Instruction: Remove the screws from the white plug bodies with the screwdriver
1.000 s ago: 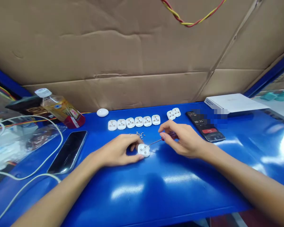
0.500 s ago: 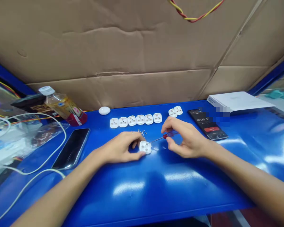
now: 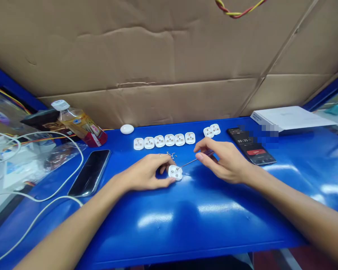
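Observation:
My left hand (image 3: pixel 146 173) rests on the blue table (image 3: pixel 202 221) and pinches a small white socket insert (image 3: pixel 175 172) between thumb and fingers. My right hand (image 3: pixel 222 159) is closed round a small screwdriver (image 3: pixel 195 159) with a red handle. Its thin shaft slants down to the left and its tip meets the top of the insert. A little heap of tiny screws (image 3: pixel 171 153) lies just behind the insert. Behind that, several white inserts form a row (image 3: pixel 165 141), and two more inserts (image 3: pixel 212 131) sit to the right of it.
A phone with a running timer (image 3: pixel 251 146) lies right of my hands, a white box (image 3: pixel 291 117) behind it. At left are a dark phone (image 3: pixel 89 172), a tilted drink bottle (image 3: pixel 80 124), white cables (image 3: pixel 45 195) and a white oval object (image 3: pixel 127 129). Cardboard walls the back.
The view has shifted slightly, so everything sits a little higher and to the right. My right hand's fingers have turned on the screwdriver handle. The insert stays under the tip.

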### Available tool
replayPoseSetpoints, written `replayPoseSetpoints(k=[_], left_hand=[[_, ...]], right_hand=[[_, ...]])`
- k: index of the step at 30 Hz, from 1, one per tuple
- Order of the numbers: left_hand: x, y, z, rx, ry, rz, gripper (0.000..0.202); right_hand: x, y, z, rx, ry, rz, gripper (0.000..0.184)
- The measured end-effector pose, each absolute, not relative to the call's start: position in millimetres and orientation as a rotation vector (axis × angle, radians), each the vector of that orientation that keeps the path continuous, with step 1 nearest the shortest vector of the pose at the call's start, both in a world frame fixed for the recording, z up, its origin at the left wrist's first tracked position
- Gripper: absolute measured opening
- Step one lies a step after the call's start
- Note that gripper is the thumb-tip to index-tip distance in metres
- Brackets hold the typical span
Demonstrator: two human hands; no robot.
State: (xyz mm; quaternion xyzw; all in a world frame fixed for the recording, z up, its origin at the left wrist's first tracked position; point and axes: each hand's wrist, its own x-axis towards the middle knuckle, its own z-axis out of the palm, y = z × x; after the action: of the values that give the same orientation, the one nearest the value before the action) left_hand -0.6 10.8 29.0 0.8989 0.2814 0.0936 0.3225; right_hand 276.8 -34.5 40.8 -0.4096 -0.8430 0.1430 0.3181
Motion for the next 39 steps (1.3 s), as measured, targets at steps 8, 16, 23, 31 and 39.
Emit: replayPoseSetpoints(k=[8,16,23,31,39], left_hand=[[-1.1,9.7,30.5,2.37,0.737,0.253,0.026],[-0.5,9.0,30.8,2.359,0.754,0.24,0.026],[-0.6,9.1,31.5,2.36,0.744,0.242,0.025],[-0.3,9.9,29.4,2.354,0.75,0.24,0.028],[-0.2,9.7,30.1,2.357,0.751,0.232,0.027]], right_hand=[[279.1,-33.4,41.3,-0.92,-2.207,0.467,0.021],[278.8,-31.5,38.0,-1.028,-2.232,0.326,0.008],[279.3,-32.5,40.9,-1.054,-2.26,0.296,0.016],[279.1,-33.0,40.7,-0.933,-2.245,0.302,0.017],[278.9,-32.1,38.5,-0.983,-2.26,0.279,0.007]])
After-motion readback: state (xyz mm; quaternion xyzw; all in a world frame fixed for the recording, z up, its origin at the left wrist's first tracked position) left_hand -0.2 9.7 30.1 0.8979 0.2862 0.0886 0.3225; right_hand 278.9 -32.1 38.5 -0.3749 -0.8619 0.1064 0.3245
